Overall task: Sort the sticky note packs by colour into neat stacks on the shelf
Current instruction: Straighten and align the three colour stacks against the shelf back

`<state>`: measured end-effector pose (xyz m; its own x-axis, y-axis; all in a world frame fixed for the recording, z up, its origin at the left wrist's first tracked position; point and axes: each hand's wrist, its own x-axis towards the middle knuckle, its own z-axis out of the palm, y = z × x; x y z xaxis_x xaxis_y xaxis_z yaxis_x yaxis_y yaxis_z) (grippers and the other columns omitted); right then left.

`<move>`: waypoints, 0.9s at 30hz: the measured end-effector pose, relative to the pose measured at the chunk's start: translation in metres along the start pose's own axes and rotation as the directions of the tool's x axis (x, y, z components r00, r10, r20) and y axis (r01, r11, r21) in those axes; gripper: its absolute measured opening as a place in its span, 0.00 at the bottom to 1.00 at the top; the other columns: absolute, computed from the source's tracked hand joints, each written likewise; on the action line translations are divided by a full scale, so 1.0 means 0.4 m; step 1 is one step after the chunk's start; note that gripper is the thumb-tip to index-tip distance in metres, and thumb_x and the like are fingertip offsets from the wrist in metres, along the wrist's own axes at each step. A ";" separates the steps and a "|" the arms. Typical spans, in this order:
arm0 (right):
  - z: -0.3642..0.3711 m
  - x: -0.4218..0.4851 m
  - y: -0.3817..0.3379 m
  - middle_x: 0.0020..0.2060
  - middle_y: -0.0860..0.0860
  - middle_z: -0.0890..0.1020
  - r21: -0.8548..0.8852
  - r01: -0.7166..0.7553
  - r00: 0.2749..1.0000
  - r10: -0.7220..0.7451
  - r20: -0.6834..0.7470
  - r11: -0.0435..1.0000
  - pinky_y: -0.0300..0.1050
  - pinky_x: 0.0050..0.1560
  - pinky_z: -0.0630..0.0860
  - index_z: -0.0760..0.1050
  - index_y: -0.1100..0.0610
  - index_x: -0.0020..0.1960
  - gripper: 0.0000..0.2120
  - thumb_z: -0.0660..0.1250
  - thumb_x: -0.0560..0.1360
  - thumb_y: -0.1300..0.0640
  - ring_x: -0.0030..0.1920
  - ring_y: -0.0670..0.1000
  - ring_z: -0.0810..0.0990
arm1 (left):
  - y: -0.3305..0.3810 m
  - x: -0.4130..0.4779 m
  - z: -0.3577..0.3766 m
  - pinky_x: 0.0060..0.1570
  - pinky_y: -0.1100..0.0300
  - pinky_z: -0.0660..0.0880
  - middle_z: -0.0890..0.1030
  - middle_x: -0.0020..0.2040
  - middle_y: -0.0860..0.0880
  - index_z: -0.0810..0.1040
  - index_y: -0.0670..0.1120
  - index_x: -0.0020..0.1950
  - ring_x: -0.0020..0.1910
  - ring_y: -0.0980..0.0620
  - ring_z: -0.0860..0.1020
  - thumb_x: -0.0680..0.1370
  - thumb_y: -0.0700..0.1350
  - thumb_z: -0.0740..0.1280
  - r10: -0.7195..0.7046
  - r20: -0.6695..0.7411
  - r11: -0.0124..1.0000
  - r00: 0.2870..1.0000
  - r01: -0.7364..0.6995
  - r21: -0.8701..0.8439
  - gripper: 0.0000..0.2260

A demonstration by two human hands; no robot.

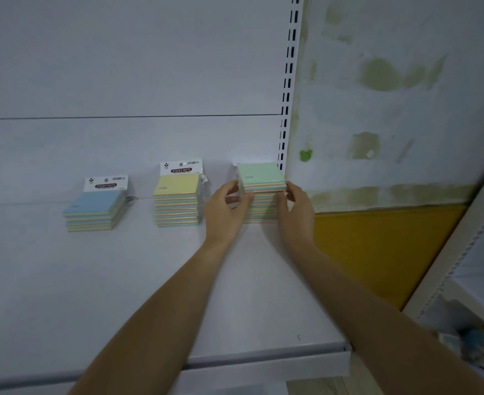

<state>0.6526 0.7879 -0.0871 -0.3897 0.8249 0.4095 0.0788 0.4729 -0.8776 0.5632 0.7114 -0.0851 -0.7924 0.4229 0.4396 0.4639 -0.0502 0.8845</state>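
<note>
Three stacks of sticky note packs stand on the white shelf. A low blue-topped stack is at the left. In the middle rises a taller yellow-topped stack. At the right, against the slotted upright, is a green-topped stack. My left hand grips the green stack's left side and my right hand grips its right side, fingers on the top packs. The lower packs of this stack are partly hidden behind my hands.
A slotted white upright ends the shelf bay at the right. Beyond it is a stained wall with a yellow panel. Another shelf unit with items stands at the far right. The shelf's front edge is near me.
</note>
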 end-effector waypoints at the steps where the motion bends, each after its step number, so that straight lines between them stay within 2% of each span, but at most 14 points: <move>1: -0.001 0.001 0.000 0.61 0.54 0.77 0.010 -0.007 1.000 0.007 -0.008 1.000 0.41 0.58 0.69 0.69 0.58 0.65 0.16 0.57 0.79 0.57 0.59 0.49 0.75 | -0.001 0.001 0.002 0.39 0.82 0.70 0.80 0.53 0.46 0.76 0.38 0.60 0.48 0.53 0.77 0.75 0.41 0.67 0.010 0.008 1.000 1.000 -0.010 -0.001 0.15; 3: -0.004 0.005 -0.001 0.59 0.53 0.78 0.036 -0.034 0.999 0.035 -0.013 0.999 0.39 0.56 0.70 0.71 0.59 0.64 0.16 0.57 0.79 0.56 0.55 0.46 0.75 | -0.004 0.006 -0.001 0.47 0.75 0.75 0.81 0.54 0.44 0.77 0.39 0.58 0.47 0.53 0.78 0.75 0.42 0.67 -0.002 0.018 1.000 1.000 0.002 -0.018 0.13; 5: -0.006 0.012 -0.003 0.57 0.54 0.80 0.047 -0.050 0.999 0.050 -0.001 0.998 0.37 0.53 0.69 0.72 0.60 0.63 0.15 0.59 0.79 0.56 0.51 0.44 0.74 | -0.005 0.015 -0.005 0.55 0.55 0.78 0.81 0.50 0.45 0.78 0.39 0.56 0.47 0.51 0.78 0.75 0.42 0.67 -0.061 0.023 0.996 0.998 0.062 -0.066 0.12; 6: -0.006 0.017 -0.004 0.56 0.54 0.80 0.054 -0.059 0.998 0.059 0.003 0.997 0.36 0.53 0.69 0.73 0.60 0.62 0.15 0.59 0.78 0.57 0.50 0.44 0.75 | -0.006 0.020 -0.007 0.56 0.48 0.77 0.81 0.49 0.45 0.79 0.39 0.56 0.48 0.50 0.78 0.75 0.42 0.68 -0.084 0.028 0.993 0.996 0.086 -0.082 0.12; 8: -0.006 0.027 -0.006 0.56 0.55 0.81 0.071 -0.088 0.996 0.088 0.006 0.994 0.34 0.51 0.69 0.74 0.61 0.61 0.14 0.60 0.78 0.57 0.50 0.44 0.75 | -0.006 0.026 -0.008 0.56 0.44 0.77 0.81 0.51 0.42 0.79 0.38 0.55 0.49 0.47 0.79 0.75 0.42 0.68 -0.105 0.030 0.991 0.994 0.107 -0.075 0.12; 11: 0.000 0.032 -0.009 0.56 0.56 0.81 0.102 -0.122 0.992 0.122 0.002 0.987 0.34 0.50 0.69 0.74 0.62 0.61 0.14 0.61 0.78 0.57 0.49 0.45 0.75 | -0.003 0.032 -0.006 0.56 0.44 0.77 0.82 0.53 0.41 0.79 0.38 0.55 0.52 0.42 0.80 0.75 0.42 0.68 -0.118 0.029 0.991 0.993 0.120 -0.060 0.11; 13: 0.007 0.030 -0.007 0.57 0.56 0.80 0.121 -0.123 0.992 0.126 -0.014 0.985 0.36 0.51 0.69 0.73 0.62 0.61 0.15 0.60 0.78 0.57 0.52 0.49 0.77 | -0.001 0.032 -0.002 0.53 0.53 0.79 0.81 0.52 0.42 0.77 0.39 0.57 0.51 0.43 0.80 0.75 0.42 0.68 -0.113 0.016 0.993 0.993 0.114 -0.043 0.13; 15: 0.012 0.024 -0.004 0.61 0.55 0.76 0.128 -0.095 0.995 0.099 -0.030 0.987 0.41 0.57 0.71 0.70 0.60 0.65 0.17 0.59 0.78 0.56 0.58 0.52 0.76 | 0.004 0.020 0.003 0.46 0.68 0.76 0.78 0.52 0.47 0.72 0.40 0.63 0.49 0.50 0.78 0.75 0.42 0.67 -0.059 -0.018 0.998 0.998 0.059 -0.007 0.17; 18: 0.015 0.015 -0.005 0.63 0.50 0.72 0.130 -0.017 1.000 0.019 -0.014 0.991 0.47 0.64 0.71 0.65 0.55 0.70 0.19 0.57 0.79 0.55 0.62 0.49 0.72 | -0.003 0.006 0.017 0.52 0.66 0.75 0.76 0.59 0.49 0.71 0.42 0.66 0.55 0.53 0.75 0.76 0.42 0.65 0.063 0.016 0.998 0.998 -0.062 -0.022 0.18; 21: 0.014 0.020 -0.001 0.63 0.50 0.76 0.157 0.001 1.000 0.001 -0.018 0.988 0.50 0.66 0.71 0.70 0.55 0.66 0.16 0.57 0.79 0.57 0.62 0.50 0.74 | -0.002 0.020 0.018 0.44 0.77 0.72 0.79 0.57 0.46 0.73 0.41 0.63 0.51 0.54 0.76 0.77 0.41 0.63 0.025 -0.002 0.997 1.000 -0.025 -0.077 0.14; 24: 0.013 0.029 0.005 0.61 0.52 0.78 0.138 -0.001 0.999 0.005 -0.032 0.990 0.50 0.63 0.73 0.72 0.56 0.64 0.15 0.57 0.79 0.58 0.60 0.51 0.76 | -0.007 0.037 0.014 0.43 0.78 0.72 0.80 0.58 0.43 0.75 0.40 0.62 0.49 0.56 0.76 0.77 0.40 0.64 0.010 -0.014 0.997 1.000 -0.011 -0.070 0.14; 27: 0.013 0.031 0.009 0.61 0.53 0.78 0.124 0.003 0.999 0.002 -0.041 0.992 0.47 0.62 0.73 0.73 0.57 0.63 0.14 0.58 0.79 0.58 0.59 0.52 0.76 | -0.010 0.042 0.014 0.48 0.72 0.74 0.80 0.60 0.43 0.74 0.40 0.63 0.51 0.55 0.76 0.77 0.41 0.64 0.001 0.008 0.999 1.000 -0.001 -0.048 0.15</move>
<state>0.6433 0.7984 -0.0864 -0.3513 0.8381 0.4173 -0.0370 0.4329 -0.9007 0.5505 0.7237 -0.0821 -0.7888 0.4297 0.4396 0.4450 -0.0942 0.8906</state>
